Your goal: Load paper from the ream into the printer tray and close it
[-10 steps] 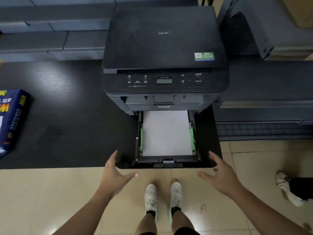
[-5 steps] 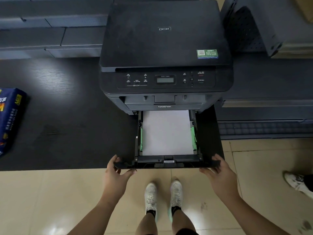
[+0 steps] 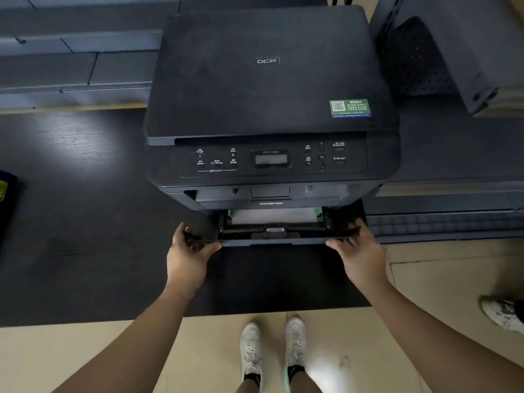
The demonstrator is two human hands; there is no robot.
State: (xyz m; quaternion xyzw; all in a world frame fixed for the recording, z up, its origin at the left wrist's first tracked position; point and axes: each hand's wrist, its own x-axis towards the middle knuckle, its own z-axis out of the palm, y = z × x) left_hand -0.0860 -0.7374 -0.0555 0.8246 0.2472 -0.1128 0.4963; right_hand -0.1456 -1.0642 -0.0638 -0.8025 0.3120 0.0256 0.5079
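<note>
The black printer (image 3: 266, 89) stands on a dark table (image 3: 85, 222). Its paper tray (image 3: 272, 239) sticks out only a little at the bottom front. A narrow strip of white paper (image 3: 273, 215) shows inside it between green guides. My left hand (image 3: 188, 251) grips the tray's front left corner, thumb under the lip. My right hand (image 3: 358, 249) holds the front right corner the same way. The blue paper ream (image 3: 5, 205) lies at the far left edge of the view, mostly cut off.
Grey boxes (image 3: 71, 61) line the back left behind the table. A dark perforated metal unit (image 3: 442, 49) stands at the back right above a lower shelf. My feet in white shoes (image 3: 272, 353) are on the tiled floor. Another person's shoe (image 3: 502, 314) is at the right edge.
Both hands closed on the tray's front corners and pushed it most of the way into the printer. Far less paper shows now. The view moved closer to the printer.
</note>
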